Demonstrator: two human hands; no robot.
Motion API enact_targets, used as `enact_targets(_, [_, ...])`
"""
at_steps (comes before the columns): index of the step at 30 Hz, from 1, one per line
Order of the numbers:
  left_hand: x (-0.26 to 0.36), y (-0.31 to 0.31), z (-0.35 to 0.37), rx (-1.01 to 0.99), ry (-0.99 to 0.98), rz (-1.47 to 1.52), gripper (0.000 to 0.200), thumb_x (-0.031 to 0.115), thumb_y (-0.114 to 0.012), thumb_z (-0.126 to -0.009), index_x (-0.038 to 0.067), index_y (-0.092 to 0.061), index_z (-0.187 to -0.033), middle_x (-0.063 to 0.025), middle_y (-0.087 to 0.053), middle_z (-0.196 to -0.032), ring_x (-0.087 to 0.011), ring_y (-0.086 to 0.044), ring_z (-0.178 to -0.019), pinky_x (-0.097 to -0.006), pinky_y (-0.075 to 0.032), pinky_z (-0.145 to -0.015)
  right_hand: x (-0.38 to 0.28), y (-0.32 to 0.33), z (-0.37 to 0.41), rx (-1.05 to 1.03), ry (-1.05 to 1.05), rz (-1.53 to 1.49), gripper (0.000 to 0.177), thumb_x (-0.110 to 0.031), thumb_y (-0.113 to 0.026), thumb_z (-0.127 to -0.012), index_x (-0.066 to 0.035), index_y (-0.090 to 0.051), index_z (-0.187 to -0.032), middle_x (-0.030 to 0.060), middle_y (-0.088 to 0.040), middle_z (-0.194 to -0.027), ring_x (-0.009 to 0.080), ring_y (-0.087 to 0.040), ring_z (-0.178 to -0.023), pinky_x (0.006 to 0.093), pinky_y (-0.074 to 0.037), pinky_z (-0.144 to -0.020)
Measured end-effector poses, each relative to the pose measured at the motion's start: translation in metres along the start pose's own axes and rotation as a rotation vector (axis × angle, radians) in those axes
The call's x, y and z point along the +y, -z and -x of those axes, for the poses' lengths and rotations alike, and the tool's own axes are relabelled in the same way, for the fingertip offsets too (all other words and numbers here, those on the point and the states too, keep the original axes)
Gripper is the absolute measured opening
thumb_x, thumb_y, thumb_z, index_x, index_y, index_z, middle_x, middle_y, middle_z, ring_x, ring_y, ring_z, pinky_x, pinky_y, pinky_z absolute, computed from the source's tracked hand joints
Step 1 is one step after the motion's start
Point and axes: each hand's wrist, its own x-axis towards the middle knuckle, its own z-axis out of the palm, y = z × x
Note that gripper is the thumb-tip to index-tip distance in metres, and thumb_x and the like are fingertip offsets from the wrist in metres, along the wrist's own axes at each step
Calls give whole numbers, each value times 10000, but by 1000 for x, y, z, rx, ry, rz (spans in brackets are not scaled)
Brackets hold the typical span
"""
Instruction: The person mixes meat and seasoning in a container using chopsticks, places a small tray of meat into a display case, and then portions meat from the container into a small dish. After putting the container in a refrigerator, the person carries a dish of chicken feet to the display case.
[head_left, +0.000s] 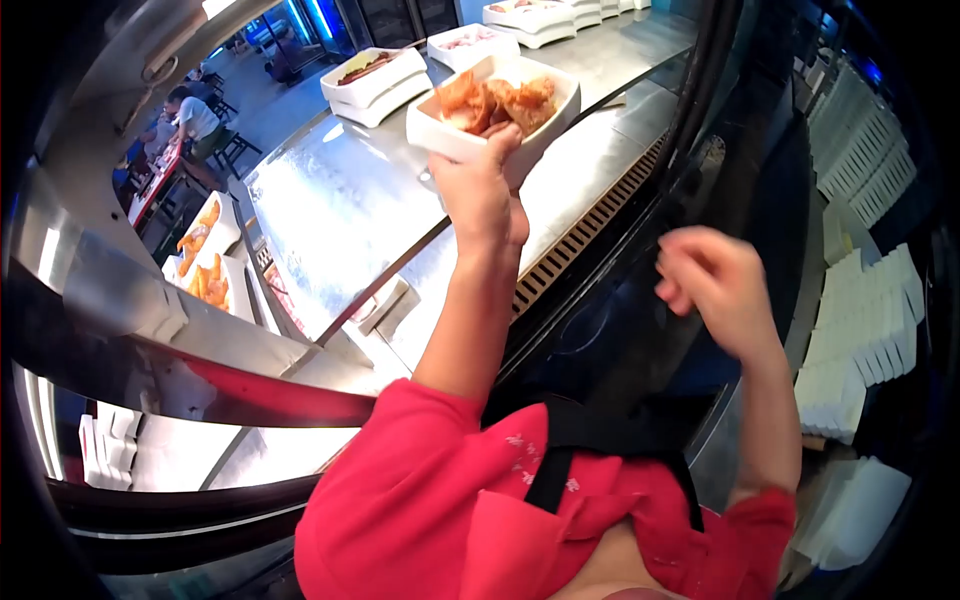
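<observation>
Though longest left-to-right, a mouth-up white dish (440, 137) in clasping left hand (478, 197), right hand (718, 287) half-curled, empty.

Most fingers of the left hand (480, 200) are hidden beneath and behind the white bowl (447, 140), whose fried pieces (505, 100) overlap too much to count. The right hand (718, 285) is softly blurred, its palm hidden by curled fingers. The top edge cuts off the far bowls (530, 30), darkness swallows the outer side of the stacked white containers (865, 325), and distant people (203, 122) are too small to make out.
</observation>
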Motion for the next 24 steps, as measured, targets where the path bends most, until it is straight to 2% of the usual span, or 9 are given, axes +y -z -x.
enact_targets(6, [-21,-33,-1,117,-9,14,516,-54,-618,-745,-34,-336,-1177,-171,-520,-1086,-251,-585,-952,-347,-539,-788,-7,-26,-150,-325,-214,-385,494,-387,-557,-854,105,-551,-888,150,-578,-753,199,-610,-503,249,-434,-323])
enact_targets(9, [-37,-43,-11,67,-25,-30,438,-51,-593,-769,-47,-394,-1159,-159,-574,-1026,-242,-619,-880,-323,-554,-725,-2,-26,-185,-390,-114,-239,475,-383,-587,-832,86,-568,-903,151,-586,-775,197,-612,-494,242,-379,-303])
enact_targets(12, [-52,-61,-24,84,-54,-121,408,-32,-600,-778,-57,-416,-1141,-165,-577,-1032,-235,-610,-899,-335,-541,-726,2,-14,-227,-465,-191,-220,413,-312,-596,-807,81,-570,-930,161,-611,-728,202,-589,-466,250,-349,-304])
enact_targets(14, [-66,-72,-33,139,-53,-186,414,-14,-614,-777,-55,-421,-1140,-159,-577,-1031,-231,-601,-917,-340,-529,-749,6,-2,-259,-525,-222,-189,367,-277,-597,-789,73,-583,-896,161,-608,-671,192,-568,-444,244,-375,-309])
enact_targets(16, [-69,-79,-42,192,-57,-246,420,3,-628,-776,-53,-426,-1139,-154,-577,-1030,-227,-592,-935,-346,-516,-771,6,13,-284,-482,-185,-186,305,-264,-592,-797,33,-582,-727,99,-568,-582,138,-564,-439,220,-384,-312])
enact_targets(18, [-51,-75,-42,-91,359,-575,473,53,-631,-793,-31,-406,-1200,-157,-556,-1104,-248,-583,-981,-362,-488,-836,10,38,-317,-499,-179,-151,271,-222,-583,-774,27,-564,-668,86,-535,-521,129,-506,-370,222,-384,-303])
enact_targets(20, [-23,-84,-42,-266,474,-859,349,65,-634,-797,-53,-509,-1101,-170,-622,-963,-219,-630,-864,-313,-514,-752,12,63,-339,-537,-116,-14,232,-182,-565,-753,13,-552,-627,69,-515,-494,121,-486,-352,224,-374,-293])
enact_targets(22, [-8,-93,-66,-153,225,-1134,171,62,-629,-790,-66,-608,-902,-113,-638,-735,-176,-631,-685,-278,-517,-675,27,81,-363,-527,-70,53,222,-170,-549,-748,7,-548,-614,59,-507,-484,115,-478,-344,220,-359,-287])
enact_targets(24, [-6,-107,-124,-169,-240,-1519,137,66,-588,-791,-42,-641,-857,-60,-603,-663,-120,-581,-617,-240,-478,-610,40,94,-382,-522,-23,128,214,-159,-534,-743,1,-545,-601,50,-499,-473,110,-470,-336,217,-344,-281])
